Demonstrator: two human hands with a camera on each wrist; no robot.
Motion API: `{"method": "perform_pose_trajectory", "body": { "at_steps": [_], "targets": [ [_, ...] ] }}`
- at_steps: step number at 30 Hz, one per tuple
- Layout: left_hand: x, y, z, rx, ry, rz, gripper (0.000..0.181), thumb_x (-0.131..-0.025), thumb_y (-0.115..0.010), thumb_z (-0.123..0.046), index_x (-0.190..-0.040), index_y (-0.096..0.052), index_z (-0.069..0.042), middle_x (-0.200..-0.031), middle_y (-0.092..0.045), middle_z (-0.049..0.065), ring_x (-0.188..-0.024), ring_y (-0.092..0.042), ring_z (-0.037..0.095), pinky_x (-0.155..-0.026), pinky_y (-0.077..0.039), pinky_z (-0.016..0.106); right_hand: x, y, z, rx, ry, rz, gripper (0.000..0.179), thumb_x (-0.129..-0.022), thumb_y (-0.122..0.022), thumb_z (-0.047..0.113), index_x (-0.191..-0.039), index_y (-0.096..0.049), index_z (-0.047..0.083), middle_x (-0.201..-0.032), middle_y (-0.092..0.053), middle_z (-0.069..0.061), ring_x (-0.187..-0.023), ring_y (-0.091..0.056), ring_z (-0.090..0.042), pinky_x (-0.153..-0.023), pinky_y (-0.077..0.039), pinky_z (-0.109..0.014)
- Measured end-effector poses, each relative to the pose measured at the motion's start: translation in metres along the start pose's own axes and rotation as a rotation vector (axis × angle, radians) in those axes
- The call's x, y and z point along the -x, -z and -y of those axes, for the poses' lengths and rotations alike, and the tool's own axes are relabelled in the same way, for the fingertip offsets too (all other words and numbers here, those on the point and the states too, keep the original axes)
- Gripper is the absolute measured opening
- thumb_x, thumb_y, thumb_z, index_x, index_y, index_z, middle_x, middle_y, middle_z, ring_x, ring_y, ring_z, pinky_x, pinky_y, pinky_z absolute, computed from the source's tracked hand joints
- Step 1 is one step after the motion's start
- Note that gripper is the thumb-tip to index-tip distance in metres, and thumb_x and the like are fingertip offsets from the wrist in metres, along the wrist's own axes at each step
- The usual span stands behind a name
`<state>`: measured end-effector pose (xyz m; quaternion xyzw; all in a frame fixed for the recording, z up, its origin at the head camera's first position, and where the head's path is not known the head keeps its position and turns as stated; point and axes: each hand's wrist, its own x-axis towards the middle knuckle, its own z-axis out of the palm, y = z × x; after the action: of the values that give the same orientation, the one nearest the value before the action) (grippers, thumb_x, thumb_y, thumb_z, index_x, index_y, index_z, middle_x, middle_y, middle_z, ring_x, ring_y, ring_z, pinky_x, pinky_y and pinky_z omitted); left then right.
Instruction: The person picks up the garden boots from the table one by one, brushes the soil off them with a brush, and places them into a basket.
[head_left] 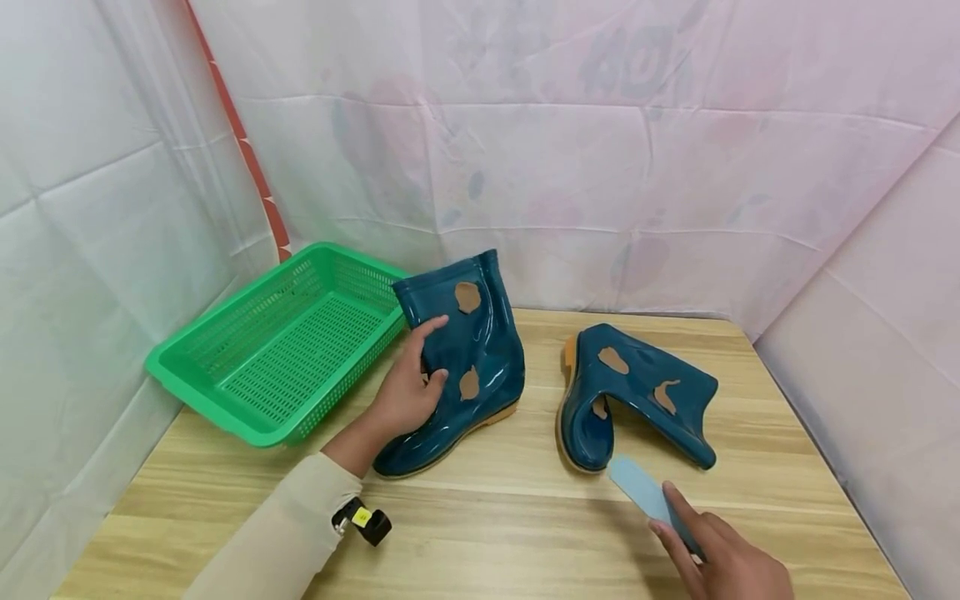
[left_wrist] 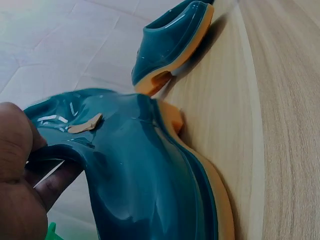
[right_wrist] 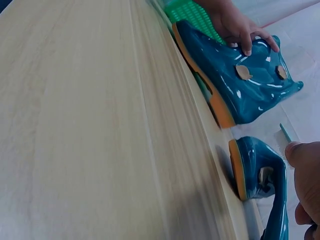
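A dark teal rubber boot (head_left: 491, 346) with a tan sole and brown patches stands left of centre, its shaft tilted. My left hand (head_left: 408, 387) grips the shaft's front, and in the left wrist view thumb and fingers pinch the folded rubber. A light blue brush (head_left: 637, 483) is held by its handle in my right hand (head_left: 727, 542), its far end close to the toe of the second boot (head_left: 645, 371). That matching boot sits on the right with its shaft flopped over sideways, showing brown patches (head_left: 613, 360) too.
At the left, a green plastic basket (head_left: 168, 367) with perforated walls stands beside the first boot. Pale printed sheeting (head_left: 555, 183) hangs behind and on both sides of the wooden table (head_left: 480, 542). A small black device (head_left: 371, 525) is strapped to the left wrist.
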<state>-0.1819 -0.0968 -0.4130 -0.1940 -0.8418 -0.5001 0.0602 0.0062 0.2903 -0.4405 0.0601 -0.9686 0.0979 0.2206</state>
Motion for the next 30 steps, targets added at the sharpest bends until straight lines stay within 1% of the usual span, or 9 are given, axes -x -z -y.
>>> {"method": "perform_pose_trajectory", "body": {
  "at_steps": [2, 5, 8, 10, 13, 17, 21, 27, 30],
  "targets": [
    [0.001, 0.003, -0.002, -0.007, -0.023, 0.035, 0.075, -0.101, -0.059, 0.001, -0.16, -0.025, -0.03, -0.056, -0.033, -0.002, -0.044, -0.037, 0.014, -0.046, -0.039, 0.032, -0.003, 0.0, 0.004, -0.008, 0.012, -0.003, 0.057, -0.08, -0.087, 0.035, -0.131, -0.073, 0.012, -0.065, -0.049, 0.014, -0.05, -0.025, 0.005, -0.043, -0.024, -0.022],
    [0.003, 0.007, -0.003, -0.021, -0.059, 0.087, 0.073, -0.102, -0.06, 0.001, -0.16, -0.027, -0.027, -0.058, -0.037, -0.004, -0.048, -0.04, 0.013, -0.048, -0.041, 0.031, -0.007, -0.001, 0.012, -0.008, 0.019, 0.027, 0.058, -0.078, -0.089, 0.032, -0.13, -0.073, 0.01, -0.065, -0.048, 0.013, -0.05, -0.026, 0.004, -0.043, -0.024, -0.021],
    [0.004, 0.009, -0.006, -0.033, -0.075, 0.139, 0.073, -0.101, -0.062, 0.0, -0.16, -0.028, -0.029, -0.059, -0.037, -0.004, -0.052, -0.041, 0.013, -0.051, -0.042, 0.031, -0.01, -0.002, 0.02, -0.009, 0.013, 0.062, 0.059, -0.079, -0.089, 0.031, -0.132, -0.072, 0.011, -0.065, -0.043, 0.013, -0.05, -0.026, 0.003, -0.044, -0.025, -0.022],
    [0.005, 0.01, -0.008, -0.044, -0.083, 0.166, 0.073, -0.101, -0.063, -0.001, -0.159, -0.03, -0.03, -0.059, -0.034, -0.005, -0.053, -0.04, 0.014, -0.052, -0.041, 0.031, -0.013, -0.003, 0.026, -0.021, 0.011, 0.075, 0.058, -0.08, -0.088, 0.03, -0.133, -0.071, 0.011, -0.066, -0.045, 0.012, -0.051, -0.027, 0.002, -0.044, -0.026, -0.022],
    [0.007, 0.01, -0.01, -0.075, -0.101, 0.193, 0.073, -0.1, -0.064, -0.001, -0.159, -0.031, -0.03, -0.058, -0.032, -0.006, -0.054, -0.04, 0.013, -0.053, -0.039, 0.03, -0.019, -0.005, 0.032, -0.059, 0.027, 0.053, 0.058, -0.08, -0.089, 0.025, -0.133, -0.071, 0.011, -0.067, -0.045, 0.014, -0.052, -0.028, 0.003, -0.045, -0.028, -0.021],
    [0.011, 0.01, -0.012, -0.111, -0.122, 0.212, 0.072, -0.101, -0.064, -0.002, -0.159, -0.031, -0.03, -0.057, -0.034, -0.007, -0.055, -0.041, 0.012, -0.053, -0.038, 0.029, -0.027, -0.008, 0.038, -0.118, 0.084, -0.005, 0.059, -0.077, -0.089, 0.018, -0.132, -0.071, 0.009, -0.07, -0.049, 0.014, -0.052, -0.029, 0.005, -0.044, -0.03, -0.02],
    [0.015, 0.009, -0.014, -0.123, -0.136, 0.223, 0.071, -0.101, -0.063, -0.002, -0.159, -0.032, -0.03, -0.056, -0.037, -0.008, -0.054, -0.042, 0.011, -0.053, -0.04, 0.029, -0.035, -0.012, 0.042, -0.158, 0.153, -0.038, 0.056, -0.081, -0.086, 0.019, -0.134, -0.07, 0.01, -0.071, -0.05, 0.013, -0.053, -0.029, 0.006, -0.045, -0.029, -0.018],
    [0.019, 0.006, -0.014, -0.139, -0.148, 0.21, 0.071, -0.101, -0.063, -0.002, -0.159, -0.031, -0.03, -0.057, -0.038, -0.007, -0.053, -0.042, 0.01, -0.053, -0.04, 0.029, -0.053, -0.018, 0.056, -0.198, 0.224, -0.038, 0.057, -0.082, -0.086, 0.019, -0.136, -0.069, 0.012, -0.077, -0.059, 0.01, -0.054, -0.032, 0.007, -0.044, -0.028, -0.017],
    [0.021, 0.004, -0.014, -0.141, -0.148, 0.201, 0.072, -0.101, -0.064, -0.002, -0.159, -0.031, -0.03, -0.058, -0.039, -0.007, -0.054, -0.043, 0.01, -0.053, -0.04, 0.029, -0.062, -0.021, 0.064, -0.205, 0.237, -0.017, 0.057, -0.083, -0.086, 0.02, -0.137, -0.068, 0.014, -0.076, -0.057, 0.01, -0.054, -0.033, 0.007, -0.044, -0.027, -0.017]
  ]
}}
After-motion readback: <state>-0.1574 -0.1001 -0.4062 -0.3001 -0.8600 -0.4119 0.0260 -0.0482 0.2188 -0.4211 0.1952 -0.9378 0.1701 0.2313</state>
